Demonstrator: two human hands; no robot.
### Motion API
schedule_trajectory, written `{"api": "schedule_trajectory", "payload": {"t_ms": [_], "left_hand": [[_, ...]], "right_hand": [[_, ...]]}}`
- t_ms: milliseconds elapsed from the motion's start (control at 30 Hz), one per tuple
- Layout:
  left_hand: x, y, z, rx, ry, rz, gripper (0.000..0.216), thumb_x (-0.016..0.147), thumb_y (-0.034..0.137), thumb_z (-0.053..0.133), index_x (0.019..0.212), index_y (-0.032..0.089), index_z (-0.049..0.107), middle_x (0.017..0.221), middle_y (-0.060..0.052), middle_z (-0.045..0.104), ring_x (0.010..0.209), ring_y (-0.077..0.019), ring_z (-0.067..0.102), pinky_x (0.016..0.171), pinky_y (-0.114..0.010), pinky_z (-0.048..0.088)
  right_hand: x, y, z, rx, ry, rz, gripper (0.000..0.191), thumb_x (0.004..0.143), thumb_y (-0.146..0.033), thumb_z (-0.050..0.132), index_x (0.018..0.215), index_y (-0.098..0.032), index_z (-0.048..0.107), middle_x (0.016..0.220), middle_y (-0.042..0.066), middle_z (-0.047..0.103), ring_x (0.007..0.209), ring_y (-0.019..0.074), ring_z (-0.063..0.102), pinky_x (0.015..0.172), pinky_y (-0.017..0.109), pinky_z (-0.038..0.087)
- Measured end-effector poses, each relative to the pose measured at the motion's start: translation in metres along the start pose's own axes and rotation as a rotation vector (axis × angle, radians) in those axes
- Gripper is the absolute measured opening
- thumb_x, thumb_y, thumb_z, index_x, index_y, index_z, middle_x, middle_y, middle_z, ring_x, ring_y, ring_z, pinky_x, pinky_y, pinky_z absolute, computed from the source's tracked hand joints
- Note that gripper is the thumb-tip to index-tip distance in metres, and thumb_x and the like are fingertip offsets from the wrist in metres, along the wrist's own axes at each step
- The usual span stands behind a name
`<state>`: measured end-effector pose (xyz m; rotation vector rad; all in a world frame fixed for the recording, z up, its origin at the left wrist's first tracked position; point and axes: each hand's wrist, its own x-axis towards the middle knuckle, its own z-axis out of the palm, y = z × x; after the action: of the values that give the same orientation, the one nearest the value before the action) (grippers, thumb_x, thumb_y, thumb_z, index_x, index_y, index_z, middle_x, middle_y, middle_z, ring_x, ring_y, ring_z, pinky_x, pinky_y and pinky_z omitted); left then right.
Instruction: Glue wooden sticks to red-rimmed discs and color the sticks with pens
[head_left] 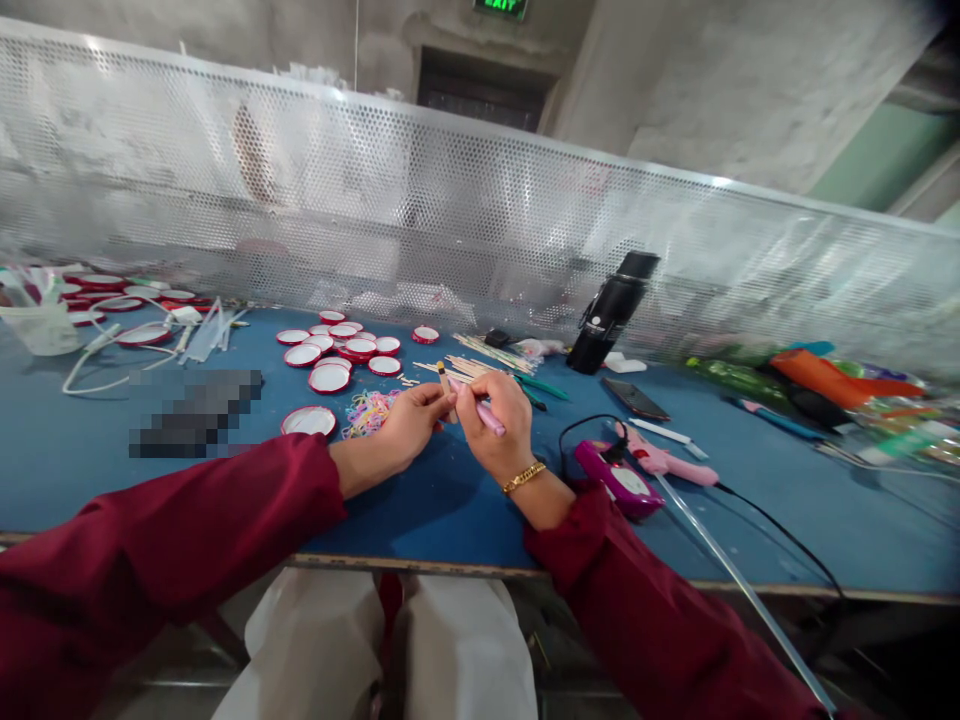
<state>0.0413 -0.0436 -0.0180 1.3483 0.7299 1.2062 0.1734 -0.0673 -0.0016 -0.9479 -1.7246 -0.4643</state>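
My left hand point(405, 428) pinches a short, thin light-coloured stick point(443, 382) with a yellowish and dark tip, held upright above the table. Fingers of my right hand point(499, 420) are wrapped round a pink pen point(491, 418), its front end close to the stick. Where the two meet, my fingertips partly hide the contact. Beside my left hand lies a pile of small pastel rubber bands point(367, 412). Behind both hands, several thin wooden sticks point(469, 368) are spread on the blue table.
Red-rimmed lids point(330, 377) lie in a group on the left. A pixelated dark object point(196, 412) is nearby. On the right are a black bottle point(611, 315), a purple device point(619, 480), a pink glue gun point(667, 460) with a cord, and a phone point(636, 398). A perforated metal screen point(480, 190) stands behind.
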Motion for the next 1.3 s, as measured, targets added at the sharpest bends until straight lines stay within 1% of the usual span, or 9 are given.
{"api": "schedule_trajectory", "payload": {"t_ms": [200, 667, 767, 867, 1067, 1200, 1300], "left_hand": [[0.0003, -0.0018, -0.0008, -0.015, -0.030, 0.050, 0.036, 0.070, 0.050, 0.068, 0.068, 0.015, 0.059, 0.064, 0.002, 0.050, 0.057, -0.0082, 0.037, 0.051, -0.023, 0.027], [-0.0016, 0.0011, 0.0003, -0.002, -0.006, 0.017, 0.033, 0.069, 0.048, 0.069, 0.068, 0.016, 0.060, 0.065, 0.002, 0.052, 0.058, -0.0087, 0.039, 0.053, -0.022, 0.029], [-0.0011, 0.0009, 0.0001, -0.020, -0.014, 0.022, 0.036, 0.068, 0.049, 0.071, 0.068, 0.015, 0.059, 0.066, 0.002, 0.052, 0.058, -0.0086, 0.039, 0.052, -0.022, 0.028], [-0.0004, 0.0002, 0.0000, -0.028, -0.025, 0.028, 0.038, 0.068, 0.051, 0.070, 0.068, 0.015, 0.059, 0.066, 0.001, 0.052, 0.059, -0.0084, 0.039, 0.053, -0.022, 0.029], [-0.0010, -0.0004, 0.0001, -0.031, -0.019, 0.026, 0.039, 0.067, 0.053, 0.071, 0.069, 0.016, 0.060, 0.067, 0.001, 0.054, 0.059, -0.0091, 0.040, 0.052, -0.022, 0.029], [-0.0013, -0.0003, -0.0007, 0.005, -0.008, 0.011, 0.036, 0.070, 0.051, 0.069, 0.070, 0.016, 0.061, 0.070, 0.000, 0.056, 0.062, -0.0096, 0.043, 0.055, -0.022, 0.032], [-0.0013, 0.0001, -0.0002, -0.009, -0.008, 0.003, 0.036, 0.069, 0.051, 0.069, 0.072, 0.016, 0.062, 0.073, 0.000, 0.058, 0.063, -0.0096, 0.044, 0.055, -0.022, 0.032]], "right_hand": [[0.0002, -0.0009, 0.0006, 0.010, -0.018, -0.030, 0.016, 0.085, -0.021, 0.054, 0.071, -0.022, 0.047, 0.067, 0.001, 0.055, 0.068, 0.0165, 0.051, 0.069, 0.033, 0.042], [0.0005, -0.0019, 0.0007, 0.012, -0.015, -0.029, 0.017, 0.085, -0.021, 0.054, 0.071, -0.022, 0.047, 0.067, 0.001, 0.054, 0.068, 0.0167, 0.051, 0.068, 0.033, 0.041], [0.0011, -0.0022, 0.0002, 0.021, -0.028, -0.031, 0.017, 0.086, -0.021, 0.054, 0.071, -0.022, 0.047, 0.066, 0.001, 0.055, 0.068, 0.0167, 0.051, 0.068, 0.033, 0.042], [0.0015, -0.0028, -0.0002, 0.001, -0.007, -0.017, 0.017, 0.085, -0.022, 0.054, 0.070, -0.022, 0.047, 0.066, 0.001, 0.054, 0.068, 0.0168, 0.051, 0.068, 0.033, 0.042], [0.0008, -0.0039, -0.0001, 0.027, -0.022, -0.047, 0.017, 0.086, -0.021, 0.054, 0.071, -0.022, 0.047, 0.067, 0.001, 0.055, 0.068, 0.0167, 0.051, 0.068, 0.033, 0.042], [0.0001, -0.0010, 0.0003, 0.003, -0.006, -0.014, 0.016, 0.086, -0.022, 0.055, 0.071, -0.022, 0.047, 0.068, 0.001, 0.055, 0.069, 0.0171, 0.051, 0.069, 0.033, 0.042], [-0.0002, -0.0002, 0.0002, -0.003, -0.003, -0.008, 0.016, 0.086, -0.022, 0.055, 0.072, -0.023, 0.047, 0.068, 0.001, 0.055, 0.069, 0.0172, 0.052, 0.069, 0.033, 0.042]]}}
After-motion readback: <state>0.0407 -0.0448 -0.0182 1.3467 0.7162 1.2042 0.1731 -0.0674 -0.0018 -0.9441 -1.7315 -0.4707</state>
